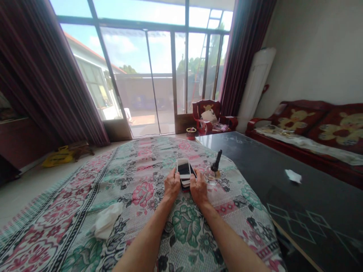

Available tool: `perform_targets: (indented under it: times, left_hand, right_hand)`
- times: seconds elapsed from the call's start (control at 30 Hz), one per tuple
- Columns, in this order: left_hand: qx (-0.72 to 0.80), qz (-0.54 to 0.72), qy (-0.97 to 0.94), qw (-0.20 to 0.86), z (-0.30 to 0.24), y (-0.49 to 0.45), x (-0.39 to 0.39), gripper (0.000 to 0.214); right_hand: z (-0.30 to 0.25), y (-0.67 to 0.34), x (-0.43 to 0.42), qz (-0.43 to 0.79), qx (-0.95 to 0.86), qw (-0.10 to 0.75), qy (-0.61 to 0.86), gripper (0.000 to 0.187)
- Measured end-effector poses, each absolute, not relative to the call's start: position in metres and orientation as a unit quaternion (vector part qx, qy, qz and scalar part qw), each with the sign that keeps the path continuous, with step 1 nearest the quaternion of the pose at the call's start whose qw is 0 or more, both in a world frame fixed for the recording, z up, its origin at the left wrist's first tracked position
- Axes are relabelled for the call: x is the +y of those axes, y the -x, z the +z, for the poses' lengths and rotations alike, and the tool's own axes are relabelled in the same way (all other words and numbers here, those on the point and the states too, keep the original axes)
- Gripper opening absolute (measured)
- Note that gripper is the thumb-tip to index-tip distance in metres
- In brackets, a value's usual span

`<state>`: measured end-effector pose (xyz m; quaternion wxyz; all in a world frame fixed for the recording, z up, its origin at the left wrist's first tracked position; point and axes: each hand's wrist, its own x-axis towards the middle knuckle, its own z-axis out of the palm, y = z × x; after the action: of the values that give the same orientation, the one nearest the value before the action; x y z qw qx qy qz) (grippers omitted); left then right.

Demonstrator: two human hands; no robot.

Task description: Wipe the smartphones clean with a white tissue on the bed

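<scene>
A small stack of smartphones lies on the flowered cloth, a white-framed one with a dark screen on top. My left hand grips the stack's left side, thumb along the edge. On the right side, my right hand is closed around the edges of the phones, and a dark corner shows by its thumb. How many phones there are is hard to make out. Just right of my right hand stands a clear glass jar with a black-handled tool leaning up out of it.
A crumpled white cloth or tissue lies at the left. The dark glossy table adjoins on the right, bearing a crumpled white tissue. Beyond are a red wooden armchair, a sofa, a potted plant and glass doors.
</scene>
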<state>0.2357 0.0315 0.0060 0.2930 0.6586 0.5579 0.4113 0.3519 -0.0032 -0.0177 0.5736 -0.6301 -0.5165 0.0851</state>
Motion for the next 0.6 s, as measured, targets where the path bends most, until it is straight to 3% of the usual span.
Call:
perform_targets:
  times: [0.3, 0.6]
  left_hand:
    - [0.546, 0.429, -0.666, 0.272, 0.003, -0.244, 0.021, 0.031]
    - [0.561, 0.428, -0.644, 0.298, 0.007, -0.251, 0.021, 0.036]
  right_hand:
    - [-0.017, -0.353, -0.003, 0.094, -0.523, 0.563, 0.633, 0.042]
    - [-0.012, -0.353, -0.005, 0.103, -0.528, 0.545, 0.643, 0.042]
